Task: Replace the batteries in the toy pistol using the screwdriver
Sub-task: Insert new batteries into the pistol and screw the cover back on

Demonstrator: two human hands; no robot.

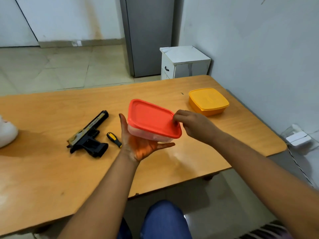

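Left hand point(138, 145) flat, palm up, fingers straight, carrying a clear container with red lid point(151, 119) above the table point(51, 178). Right hand point(191, 125) pinches the lid's right edge with curled fingers. Toy pistol point(89, 135) lies on its side on the table, left of the hands; yellow-black screwdriver point(114, 139) just beside its grip (tip hidden behind left hand). Yellow lidded container point(208, 101) sits far right, near the wall.

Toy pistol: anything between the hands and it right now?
Both hands are occupied: the left hand cradles the red-lidded container, the right hand pinches its lid edge. The toy pistol and screwdriver lie uncovered on the table, left of the hands.
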